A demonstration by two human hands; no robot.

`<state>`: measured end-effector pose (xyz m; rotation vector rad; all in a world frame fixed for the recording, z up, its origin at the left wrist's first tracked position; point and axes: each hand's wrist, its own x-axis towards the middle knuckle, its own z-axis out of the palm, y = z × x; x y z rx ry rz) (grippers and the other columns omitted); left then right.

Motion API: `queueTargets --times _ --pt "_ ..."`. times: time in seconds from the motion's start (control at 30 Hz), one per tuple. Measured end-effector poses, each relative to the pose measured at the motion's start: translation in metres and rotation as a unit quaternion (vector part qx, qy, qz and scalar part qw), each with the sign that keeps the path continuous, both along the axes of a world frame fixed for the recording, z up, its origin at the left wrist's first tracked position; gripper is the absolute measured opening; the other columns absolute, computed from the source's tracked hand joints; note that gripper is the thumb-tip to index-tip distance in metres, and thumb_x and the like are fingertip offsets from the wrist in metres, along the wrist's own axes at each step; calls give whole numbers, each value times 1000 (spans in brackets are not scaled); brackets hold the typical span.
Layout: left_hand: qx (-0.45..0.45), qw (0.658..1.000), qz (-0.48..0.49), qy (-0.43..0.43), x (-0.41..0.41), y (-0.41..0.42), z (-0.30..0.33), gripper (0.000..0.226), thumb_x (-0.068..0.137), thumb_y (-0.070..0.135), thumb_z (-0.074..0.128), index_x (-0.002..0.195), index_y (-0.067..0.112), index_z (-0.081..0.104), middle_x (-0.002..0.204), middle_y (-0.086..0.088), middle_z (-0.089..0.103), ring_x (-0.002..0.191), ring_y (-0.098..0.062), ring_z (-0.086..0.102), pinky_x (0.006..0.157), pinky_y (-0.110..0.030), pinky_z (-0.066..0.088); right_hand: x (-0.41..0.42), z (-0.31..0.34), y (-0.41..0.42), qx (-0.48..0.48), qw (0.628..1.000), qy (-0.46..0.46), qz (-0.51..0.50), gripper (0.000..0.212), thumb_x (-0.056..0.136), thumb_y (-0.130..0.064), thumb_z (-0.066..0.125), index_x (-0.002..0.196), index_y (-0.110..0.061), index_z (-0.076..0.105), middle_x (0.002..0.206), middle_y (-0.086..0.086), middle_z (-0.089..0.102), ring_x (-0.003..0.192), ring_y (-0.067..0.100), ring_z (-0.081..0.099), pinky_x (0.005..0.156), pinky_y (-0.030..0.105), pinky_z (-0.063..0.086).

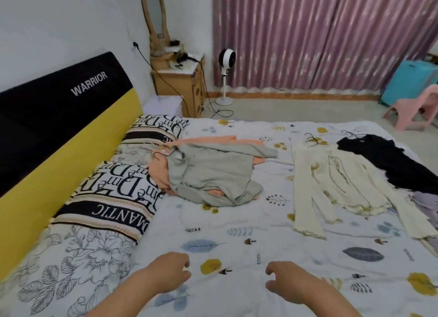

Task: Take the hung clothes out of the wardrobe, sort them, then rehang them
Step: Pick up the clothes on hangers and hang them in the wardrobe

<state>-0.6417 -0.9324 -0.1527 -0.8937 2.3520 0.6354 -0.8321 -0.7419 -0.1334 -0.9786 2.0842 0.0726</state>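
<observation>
Sorting looks to be the step in hand, judged from how the clothes lie spread over the bed (237, 245) and not on any rail; no wardrobe shows in this view. A grey top (208, 174) lies crumpled over an orange garment (158, 172) near the pillows (113, 193), with a dark hanger (161, 153) poking out at its left. To the right, well apart from that heap, a cream long-sleeved top (331, 181) is laid out flat with a hanger (314, 140) at its neck, and a black garment (388, 162) lies just beside it, its edge overlapping the cream sleeve; a hanger hook shows at its collar too. A bit of lilac cloth (426, 203) peeks in at the right edge, too cut off to name. Both hands are empty: the left hand (170, 271) and the right hand (286, 281) hover low over the bare sheet at the near edge, fingers loosely curled, holding nothing. The next move likely calls for a reach forward to one pile, probably the tangled grey and orange pair, which would need pulling apart and smoothing on their hangers before anything is carried back to hang.
</observation>
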Motion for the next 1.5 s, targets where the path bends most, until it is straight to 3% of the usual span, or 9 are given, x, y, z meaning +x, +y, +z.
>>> queueTargets --times 0.3,0.43,0.5,0.8,1.03,1.13,1.3,1.43,1.5 --pt "4 992 117 47 -10 -101 -44 30 96 29 41 123 17 50 127 -1 54 108 -16 52 83 -21 39 -12 -54 -135 35 998 -21 37 42 98 -29 41 137 -14 40 141 7 41 129 21 41 102 27 34" --pt "-3 984 156 85 -35 -143 -72 29 97 24 38 122 16 51 124 -1 55 98 -13 49 79 -19 37 -27 -109 -208 23 999 3 40 54 102 -29 29 149 -6 17 157 14 13 145 26 14 113 35 19" --pt "-15 980 172 97 -46 -168 -87 29 97 22 37 122 16 50 123 0 55 95 -12 47 79 -20 37 -36 -118 -247 6 999 2 34 47 100 -30 35 142 -9 33 148 12 34 137 25 32 107 30 29" --pt "-96 954 241 153 -88 -306 -168 32 97 21 40 128 18 47 130 3 49 115 -13 50 93 -23 41 -56 -188 -410 -98 991 26 91 42 99 -35 37 134 -14 40 136 9 43 124 24 43 100 31 37" --pt "-201 939 210 182 -123 -434 -237 37 94 17 42 131 13 44 140 -7 39 126 -22 37 102 -30 34 -60 -264 -543 -170 981 82 50 61 88 -54 28 129 -10 39 131 11 41 120 28 43 98 33 36" --pt "-245 917 244 202 -136 -493 -258 44 95 17 41 137 7 36 148 -13 27 134 -28 28 108 -35 28 -60 -299 -591 -227 970 91 6 52 92 -48 41 131 -13 36 132 8 36 122 29 39 96 37 37" --pt "-191 888 324 264 -157 -561 -284 35 94 15 43 124 -3 42 128 -21 45 116 -35 44 94 -40 35 -62 -343 -646 -247 965 88 -31 64 91 -45 45 141 -12 23 145 9 21 133 30 26 105 45 34" --pt "-110 882 368 275 -168 -583 -292 48 98 24 41 137 -2 30 139 -20 41 126 -34 41 100 -39 35 -62 -362 -668 -218 970 102 -22 21 90 -25 43 108 -14 39 120 9 42 113 31 42 88 39 38" --pt "-72 877 391 269 -172 -590 -291 49 97 27 45 134 -3 34 136 -20 44 125 -33 42 97 -36 36 -67 -361 -672 -214 972 93 -37 18 88 -19 44 104 -14 40 116 8 42 108 31 44 86 38 38"
